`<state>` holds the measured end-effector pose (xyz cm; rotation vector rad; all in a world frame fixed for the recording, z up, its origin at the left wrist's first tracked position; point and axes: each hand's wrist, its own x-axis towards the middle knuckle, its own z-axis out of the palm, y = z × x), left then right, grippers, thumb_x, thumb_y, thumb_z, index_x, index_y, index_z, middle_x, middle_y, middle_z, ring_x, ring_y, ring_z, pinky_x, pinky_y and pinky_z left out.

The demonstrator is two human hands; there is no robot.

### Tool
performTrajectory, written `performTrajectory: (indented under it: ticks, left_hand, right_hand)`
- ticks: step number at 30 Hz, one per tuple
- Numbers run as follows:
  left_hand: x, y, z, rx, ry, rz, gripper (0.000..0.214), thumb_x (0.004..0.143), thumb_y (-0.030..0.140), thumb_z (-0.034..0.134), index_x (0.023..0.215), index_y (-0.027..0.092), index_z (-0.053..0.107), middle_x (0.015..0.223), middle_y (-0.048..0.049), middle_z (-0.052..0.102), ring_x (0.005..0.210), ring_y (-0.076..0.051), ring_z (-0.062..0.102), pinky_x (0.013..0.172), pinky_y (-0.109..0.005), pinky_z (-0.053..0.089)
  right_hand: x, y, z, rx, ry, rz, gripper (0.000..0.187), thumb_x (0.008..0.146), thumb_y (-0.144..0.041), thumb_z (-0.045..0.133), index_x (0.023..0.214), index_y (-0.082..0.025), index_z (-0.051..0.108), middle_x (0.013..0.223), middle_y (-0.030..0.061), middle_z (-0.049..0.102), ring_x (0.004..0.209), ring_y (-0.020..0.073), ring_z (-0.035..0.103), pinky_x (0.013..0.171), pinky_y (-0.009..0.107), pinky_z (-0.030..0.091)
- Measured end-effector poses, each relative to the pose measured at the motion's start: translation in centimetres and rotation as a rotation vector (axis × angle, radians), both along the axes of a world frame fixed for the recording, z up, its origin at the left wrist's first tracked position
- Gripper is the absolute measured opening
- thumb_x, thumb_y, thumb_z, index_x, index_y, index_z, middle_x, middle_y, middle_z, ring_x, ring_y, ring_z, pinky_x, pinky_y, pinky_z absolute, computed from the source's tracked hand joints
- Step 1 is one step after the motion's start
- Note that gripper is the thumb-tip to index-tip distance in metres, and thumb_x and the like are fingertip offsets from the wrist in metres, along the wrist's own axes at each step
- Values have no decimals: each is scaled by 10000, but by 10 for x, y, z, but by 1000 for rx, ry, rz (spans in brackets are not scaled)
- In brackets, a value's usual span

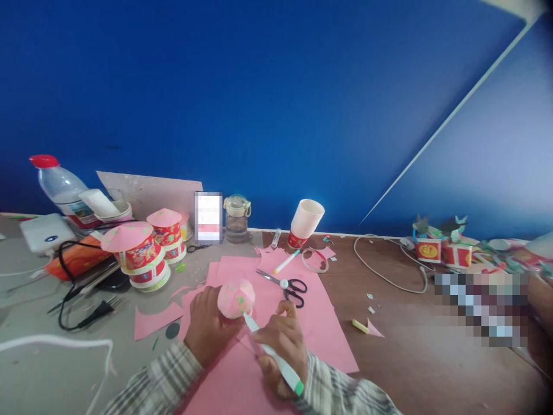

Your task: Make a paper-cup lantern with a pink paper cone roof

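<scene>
My left hand (208, 329) is wrapped round a small pink paper-covered cup (235, 297) with green dabs on it, holding it over the pink paper sheets (319, 323). My right hand (281, 344) grips a white pen with a green end (276, 357), its tip touching the cup's lower right side. Both sleeves are plaid. Black-handled scissors (285, 283) lie open on the pink paper just beyond my right hand.
Decorated cups with pink cone lids (144, 253) stand at the left, beside a water bottle (64, 190), a black power cord (82, 311) and a white box (45, 233). A stack of paper cups (306, 222), a glass jar (237, 218), a marker (286, 262), a white cable (389, 271) and finished crafts (440, 242) lie further back and right.
</scene>
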<state>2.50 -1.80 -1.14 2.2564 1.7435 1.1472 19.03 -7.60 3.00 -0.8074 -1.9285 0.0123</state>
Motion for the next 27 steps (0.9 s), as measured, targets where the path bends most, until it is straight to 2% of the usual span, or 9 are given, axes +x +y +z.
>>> performTrajectory:
  ticks: [13, 20, 27]
  left_hand:
    - [0, 1, 0, 18, 9, 9, 363, 428, 374, 603, 748, 243, 490, 625, 20, 500, 614, -232, 519, 556, -385, 443]
    - [0, 0, 2, 42, -3, 4, 342, 454, 371, 578, 761, 255, 482, 635, 25, 502, 624, -236, 516, 577, -384, 431]
    - [0, -1, 5, -4, 2, -7, 295, 453, 346, 579, 717, 253, 487, 605, 34, 482, 596, -227, 505, 552, -373, 419]
  right_hand:
    - [0, 2, 0, 15, -1, -13, 268, 899, -339, 356, 830, -188, 566, 535, -48, 573, 424, 117, 510, 690, 350, 380]
    - [-1, 2, -1, -4, 15, -1, 186, 871, -296, 415, 854, -190, 567, 593, -35, 627, 448, 125, 542, 700, 357, 389]
    - [-2, 0, -5, -11, 15, 41, 242, 885, -338, 388, 861, -189, 576, 577, -32, 619, 455, 134, 549, 671, 366, 389]
